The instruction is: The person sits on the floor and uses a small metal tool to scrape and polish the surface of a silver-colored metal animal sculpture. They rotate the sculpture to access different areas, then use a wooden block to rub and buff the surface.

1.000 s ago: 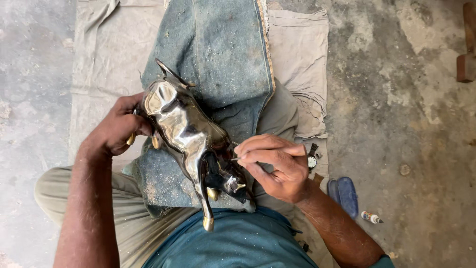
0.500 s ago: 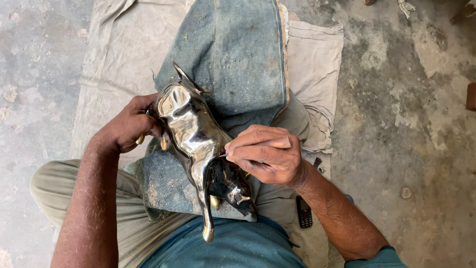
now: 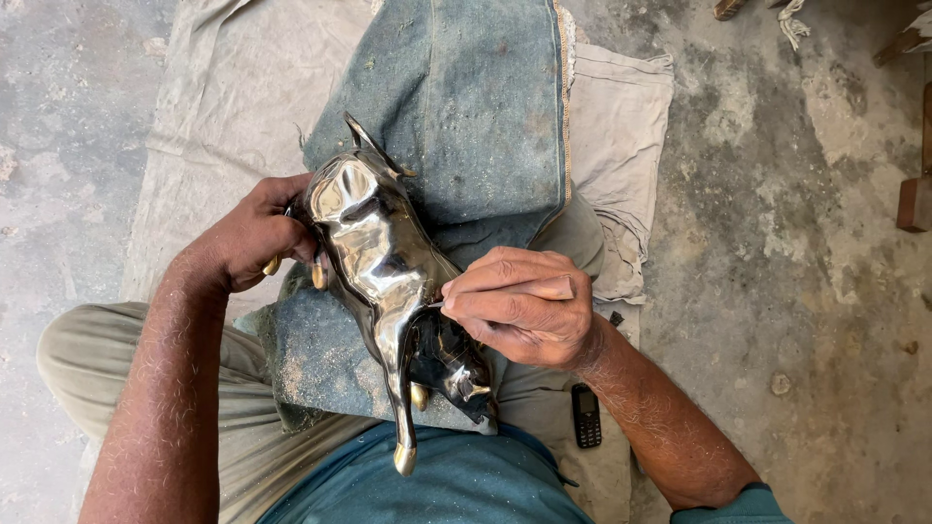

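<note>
On the person's lap, over a dusty blue cloth (image 3: 466, 116), lies a shiny metal animal figure (image 3: 383, 267), its horned head pointing away from the body and one long leg reaching back toward the teal shirt (image 3: 456, 485). Left hand (image 3: 257, 233) is wrapped tight around the head end of the figure, fingers closed on it, with small brass-coloured tips showing just below the grip. Right hand (image 3: 519, 306) is closed with fingers pressed together around a thin tool (image 3: 435, 305); only its short tip shows, and that tip touches the figure's flank just beside the fingertips. Most of the tool is hidden inside the fist, so its kind cannot be told. Below that hand, the darker rear part of the figure rests against the cloth. Beside the right wrist, a small dark phone (image 3: 584, 415) lies on a pale sheet (image 3: 621, 116) spread over the concrete floor (image 3: 777, 243).
</note>
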